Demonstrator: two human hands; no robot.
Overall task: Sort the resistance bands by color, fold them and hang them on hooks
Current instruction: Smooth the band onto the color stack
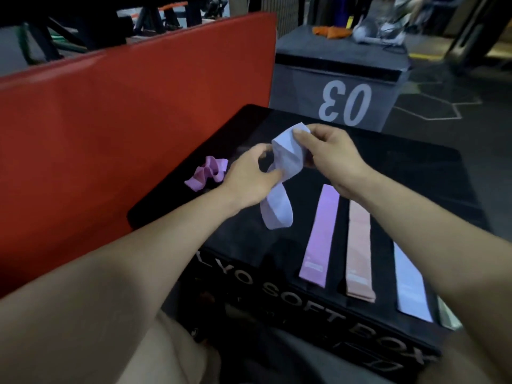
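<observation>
A pale lavender resistance band [279,189] hangs twisted above the black soft box [415,167]. My right hand [329,156] pinches its upper end, and my left hand [249,178] grips its middle. Three flat bands lie side by side on the box's near right: a pink one [321,234], a peach one [358,248] and a pale lavender one [410,284], partly hidden under my right forearm. A crumpled pink band [206,173] lies at the box's far left edge.
A red padded mat [124,128] stands along the left of the box. A grey box marked 03 [340,79] sits behind, with orange items [329,31] on top. Someone's shoes [388,29] show at the far right.
</observation>
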